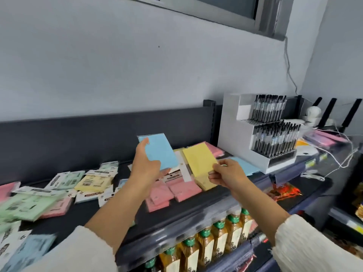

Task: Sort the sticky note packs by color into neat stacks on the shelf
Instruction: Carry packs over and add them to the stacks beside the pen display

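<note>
Two packs are in hand, seen from the head camera. The left hand (145,165) grips a blue pack (159,152), thumb across its face, raised above the middle of the shelf (82,226). The right hand (225,173) pinches the near corner of a yellow pack (199,159), tilted over more yellow lying below it.

Sorting looks partly done. Pink packs (176,190) lie grouped near the front edge, just left of the yellow, though fanned out more than squared. Another blue sheet-like pack (248,165) rests against the pen display box (235,134) towards the right end. Most of the work seems left: at the left end, green packs (25,205), pale yellow, pink and blue ones lie jumbled, several face down and overlapping.

The pen box hems in the right side of the sorted groups, and white cables (345,154) trail beyond it. Bottles (214,240) line the tier beneath the front edge.
</note>
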### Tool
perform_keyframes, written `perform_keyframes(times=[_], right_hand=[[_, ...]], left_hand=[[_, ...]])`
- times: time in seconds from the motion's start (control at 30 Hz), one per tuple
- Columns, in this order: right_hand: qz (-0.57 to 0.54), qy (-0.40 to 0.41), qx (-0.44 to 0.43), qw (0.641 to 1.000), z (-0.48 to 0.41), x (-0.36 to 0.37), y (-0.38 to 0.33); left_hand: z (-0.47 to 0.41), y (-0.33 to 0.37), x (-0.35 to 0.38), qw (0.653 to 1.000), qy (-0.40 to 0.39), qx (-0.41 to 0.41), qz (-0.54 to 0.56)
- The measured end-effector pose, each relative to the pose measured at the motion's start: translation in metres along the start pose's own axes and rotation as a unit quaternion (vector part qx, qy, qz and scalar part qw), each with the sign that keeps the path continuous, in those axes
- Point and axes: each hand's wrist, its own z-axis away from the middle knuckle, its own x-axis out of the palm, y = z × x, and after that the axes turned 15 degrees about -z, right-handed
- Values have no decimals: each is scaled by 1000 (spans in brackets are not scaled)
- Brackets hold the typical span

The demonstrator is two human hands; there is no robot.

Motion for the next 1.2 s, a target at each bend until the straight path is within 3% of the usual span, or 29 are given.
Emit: perform_keyframes(times=[0.5,0.7,0.83,0.87,1.03,1.2], right_hand=[[16,-83,107,991,-148,30,-12],[251,-112,62,959,-171,38,5],[469,-126,-43,873,-179,24,-5],[482,-111,-67,867,-180,17,-10],[327,-114,-125,930,-169,-24,-38],[218,-148,-187,946,-142,-68,-64]], left_hand=[[-119,8,24,989,101,2,-105],[-156,-3,42,993,21,-44,-105],[-164,-4,61,991,-42,-45,-115],[-165,-2,67,990,-49,-40,-124],[-159,7,94,990,-67,-37,-122],[-138,14,139,988,-96,-34,-114]])
